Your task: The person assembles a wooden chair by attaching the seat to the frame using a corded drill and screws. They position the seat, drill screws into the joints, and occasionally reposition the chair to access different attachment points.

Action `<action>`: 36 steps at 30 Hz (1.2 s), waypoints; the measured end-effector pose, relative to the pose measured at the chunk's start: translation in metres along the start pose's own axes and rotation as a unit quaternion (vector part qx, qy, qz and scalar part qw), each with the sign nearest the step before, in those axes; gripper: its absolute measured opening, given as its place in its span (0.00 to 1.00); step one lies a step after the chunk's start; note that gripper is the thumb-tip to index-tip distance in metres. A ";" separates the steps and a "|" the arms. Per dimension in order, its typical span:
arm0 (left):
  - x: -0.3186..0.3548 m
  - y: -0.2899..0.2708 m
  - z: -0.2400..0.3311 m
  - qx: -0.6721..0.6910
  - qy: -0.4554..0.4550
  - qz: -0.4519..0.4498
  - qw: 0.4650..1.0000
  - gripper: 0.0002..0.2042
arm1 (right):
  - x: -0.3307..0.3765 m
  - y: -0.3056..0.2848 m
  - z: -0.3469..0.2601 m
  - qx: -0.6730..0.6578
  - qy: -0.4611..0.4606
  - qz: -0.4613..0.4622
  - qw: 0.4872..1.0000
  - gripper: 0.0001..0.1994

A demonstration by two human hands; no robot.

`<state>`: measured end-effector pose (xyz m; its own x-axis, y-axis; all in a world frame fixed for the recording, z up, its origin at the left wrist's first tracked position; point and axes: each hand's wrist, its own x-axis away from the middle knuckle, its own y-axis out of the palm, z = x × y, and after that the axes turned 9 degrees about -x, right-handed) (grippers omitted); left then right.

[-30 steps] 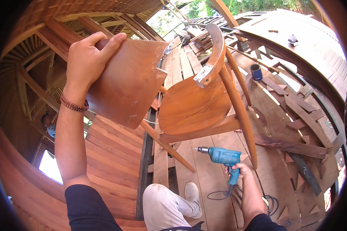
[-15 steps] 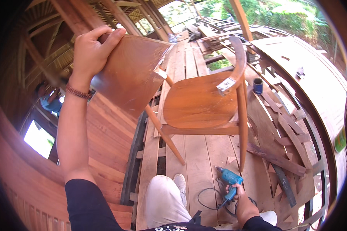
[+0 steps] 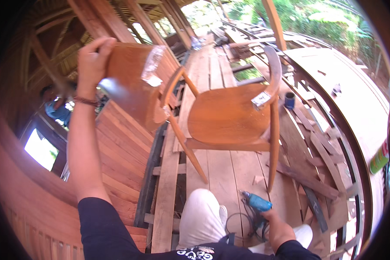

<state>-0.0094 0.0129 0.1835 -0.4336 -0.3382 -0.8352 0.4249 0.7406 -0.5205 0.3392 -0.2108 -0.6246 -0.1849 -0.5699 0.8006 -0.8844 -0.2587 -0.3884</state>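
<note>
My left hand [image 3: 93, 65] is raised at the upper left, closed on the upper edge of a brown, curved wooden panel [image 3: 128, 82] that looks like a chair backrest. Whitish wrapping [image 3: 155, 60] covers its right edge. The panel's lower corner is close to the left arm of a wooden chair [image 3: 227, 117]; whether they touch, I cannot tell. The chair stands upright, and the end of its right arm carries a similar silvery-white wrap [image 3: 261, 100]. Low on the right, my right hand [image 3: 272, 218] is wrapped round the grip of a teal corded drill [image 3: 257, 202], which points away to the left.
Plank flooring [image 3: 216, 173] runs under the chair, with gaps at its left side. Wood offcuts [image 3: 310, 180] lie scattered at right, near a dark blue can [image 3: 290, 100]. A green spray can [image 3: 379, 158] is at the right rim. Another person [image 3: 56, 108] is at far left.
My left hand has moved left and slightly down with the panel, which has turned so its wrapped edge shows more. The chair's left arm has come into sight. The drill has shifted little.
</note>
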 end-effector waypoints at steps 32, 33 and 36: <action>0.260 -0.007 -0.194 0.663 -0.126 -0.167 0.719 0.28 | 0.227 -0.087 -0.234 -0.196 -0.383 0.082 0.899 0.14; 0.270 -0.002 -0.188 0.692 -0.184 -0.161 0.679 0.30 | 0.230 -0.091 -0.238 -0.184 -0.392 0.086 0.897 0.14; 0.289 0.030 -0.161 0.695 -0.292 -0.087 0.651 0.34 | 0.231 -0.096 -0.243 -0.210 -0.389 0.085 0.893 0.14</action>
<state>-0.2494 0.0311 -0.0451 -0.3681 -0.8101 -0.4563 0.8944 -0.4427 0.0644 0.2773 -0.1284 -0.2911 -0.1222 -0.9847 0.1241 -0.9848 0.1048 -0.1385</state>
